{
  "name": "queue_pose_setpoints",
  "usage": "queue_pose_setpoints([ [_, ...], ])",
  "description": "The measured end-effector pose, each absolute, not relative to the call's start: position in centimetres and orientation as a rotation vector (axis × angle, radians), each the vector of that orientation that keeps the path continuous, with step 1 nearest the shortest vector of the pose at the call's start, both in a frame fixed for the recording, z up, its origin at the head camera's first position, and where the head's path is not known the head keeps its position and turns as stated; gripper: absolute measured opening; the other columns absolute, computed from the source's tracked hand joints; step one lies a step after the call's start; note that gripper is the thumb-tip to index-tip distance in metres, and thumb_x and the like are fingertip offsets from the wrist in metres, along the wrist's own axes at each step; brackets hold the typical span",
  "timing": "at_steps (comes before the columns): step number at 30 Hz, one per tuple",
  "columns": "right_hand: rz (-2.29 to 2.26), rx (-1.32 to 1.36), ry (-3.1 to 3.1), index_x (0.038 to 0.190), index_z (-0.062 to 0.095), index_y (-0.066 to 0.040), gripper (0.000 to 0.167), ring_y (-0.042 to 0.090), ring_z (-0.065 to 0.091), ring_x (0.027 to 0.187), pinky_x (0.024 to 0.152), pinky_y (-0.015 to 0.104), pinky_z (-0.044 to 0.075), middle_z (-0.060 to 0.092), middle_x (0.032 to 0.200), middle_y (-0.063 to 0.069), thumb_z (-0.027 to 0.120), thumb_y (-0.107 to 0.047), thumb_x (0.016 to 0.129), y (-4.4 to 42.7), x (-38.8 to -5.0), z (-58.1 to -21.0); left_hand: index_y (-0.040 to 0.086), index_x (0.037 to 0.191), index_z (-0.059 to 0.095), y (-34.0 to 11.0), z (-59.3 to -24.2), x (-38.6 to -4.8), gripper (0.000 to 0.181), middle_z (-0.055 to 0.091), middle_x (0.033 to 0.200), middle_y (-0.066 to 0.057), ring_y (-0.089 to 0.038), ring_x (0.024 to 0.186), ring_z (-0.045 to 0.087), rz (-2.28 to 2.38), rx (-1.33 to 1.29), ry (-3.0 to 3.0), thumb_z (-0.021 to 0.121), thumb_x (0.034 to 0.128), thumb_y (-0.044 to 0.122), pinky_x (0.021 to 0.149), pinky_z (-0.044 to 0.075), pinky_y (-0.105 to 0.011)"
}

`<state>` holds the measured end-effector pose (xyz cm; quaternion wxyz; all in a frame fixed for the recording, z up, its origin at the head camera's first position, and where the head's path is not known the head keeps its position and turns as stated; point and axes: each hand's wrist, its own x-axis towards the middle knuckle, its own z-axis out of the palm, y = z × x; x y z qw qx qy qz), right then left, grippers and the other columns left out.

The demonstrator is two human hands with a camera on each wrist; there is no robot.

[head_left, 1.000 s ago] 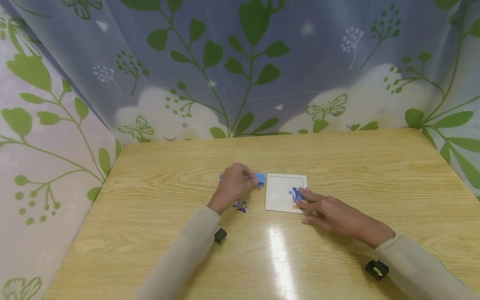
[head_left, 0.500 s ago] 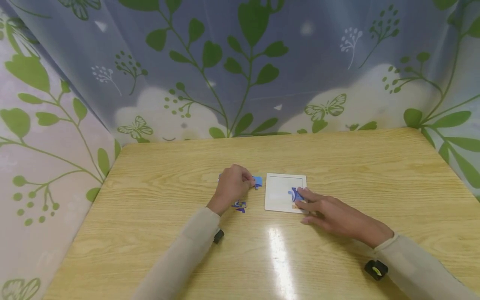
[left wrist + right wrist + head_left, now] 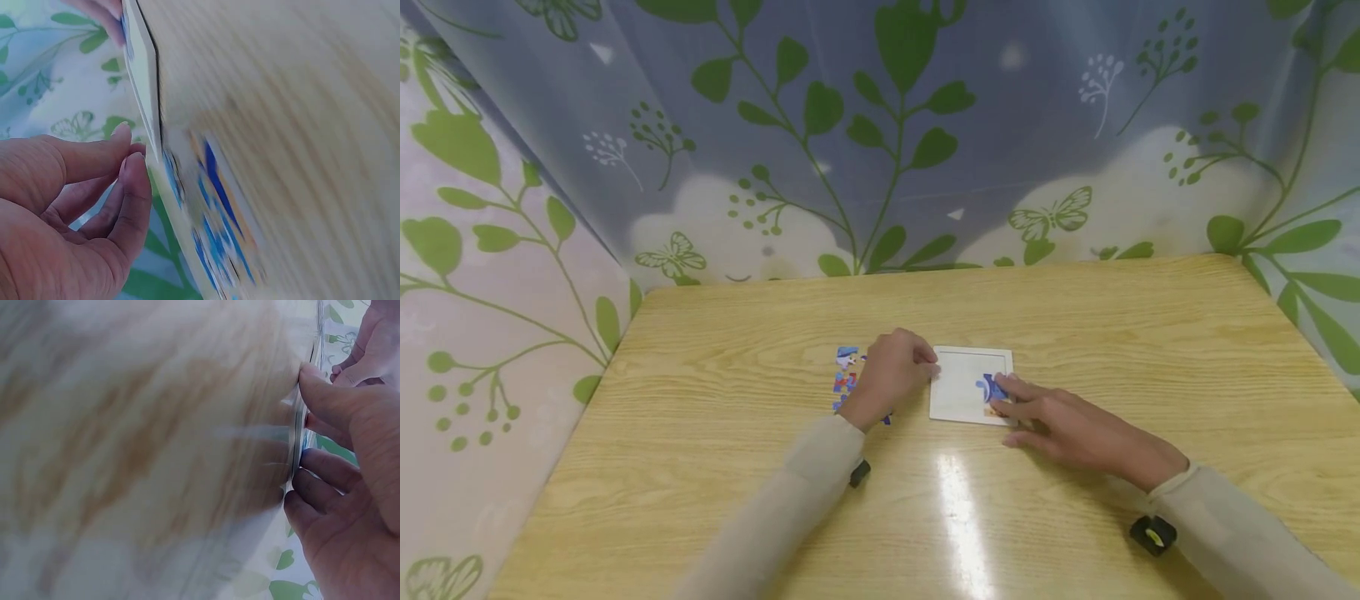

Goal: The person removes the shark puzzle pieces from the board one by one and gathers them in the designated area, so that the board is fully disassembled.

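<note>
My left hand (image 3: pixel 895 367) is at the left edge of a white square puzzle tray (image 3: pixel 955 400), thumb and fingertips pinched together. The blue puzzle piece seen there earlier is hidden behind the fingers now. The left wrist view shows the left hand (image 3: pixel 94 194) beside the tray (image 3: pixel 145 81), its thumb meeting the index finger. My right hand (image 3: pixel 1067 429) rests fingers spread over the tray's right side, touching a blue piece (image 3: pixel 989 387) in its lower right corner. In the right wrist view, the right hand (image 3: pixel 350 469) has its fingertips down at the tray's edge.
Several colourful puzzle pieces (image 3: pixel 846 383) lie left of the tray, partly covered by the left hand and wrist. Everything lies on a wood-grain table (image 3: pixel 737 358). A leaf-patterned curtain (image 3: pixel 775 167) hangs behind and at the sides.
The left hand first drew the light blue piece slightly left, then moved right to the tray's edge, uncovering other pieces. The right hand has stayed in place.
</note>
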<state>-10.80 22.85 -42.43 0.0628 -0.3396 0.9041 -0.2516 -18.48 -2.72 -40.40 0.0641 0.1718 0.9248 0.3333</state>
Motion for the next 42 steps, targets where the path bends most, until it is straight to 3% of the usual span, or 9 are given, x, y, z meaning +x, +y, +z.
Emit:
queue_pose_setpoints([
  [15, -0.805, -1.054, 2.710, 0.133, 0.059, 0.008, 0.049, 0.049, 0.045, 0.132, 0.102, 0.052, 0.044, 0.038, 0.152, 0.030, 0.073, -0.018, 0.094, 23.5, -11.1, -42.4, 0.007, 0.093, 0.080, 2.4, -41.1, -17.5, 0.007, 0.074, 0.085, 0.000, -0.008, 0.074, 0.064, 0.916, 0.619, 2.703, 0.079, 0.0890, 0.012, 0.065, 0.050, -0.018],
  [27, -0.718, -1.052, 2.732, 0.137, 0.057, 0.005, 0.051, 0.049, 0.051, 0.128, 0.099, 0.053, 0.047, 0.037, 0.152, 0.033, 0.071, -0.023, 0.096, 23.8, -9.8, -42.1, 0.009, 0.086, 0.080, 3.0, -40.8, -17.4, 0.004, 0.075, 0.088, 0.000, -0.009, 0.072, 0.063, 0.916, 0.577, 2.695, 0.078, 0.0895, 0.009, 0.063, 0.051, -0.020],
  [42, -0.720, -1.007, 2.729, 0.138, 0.055, 0.006, 0.052, 0.051, 0.043, 0.134, 0.103, 0.056, 0.043, 0.031, 0.155, 0.033, 0.067, -0.026, 0.099, 24.1, -8.5, -42.2, 0.008, 0.085, 0.079, 3.0, -40.8, -17.2, 0.006, 0.075, 0.090, -0.001, -0.008, 0.067, 0.060, 0.982, 0.546, 2.643, 0.076, 0.0896, 0.006, 0.061, 0.050, -0.020],
])
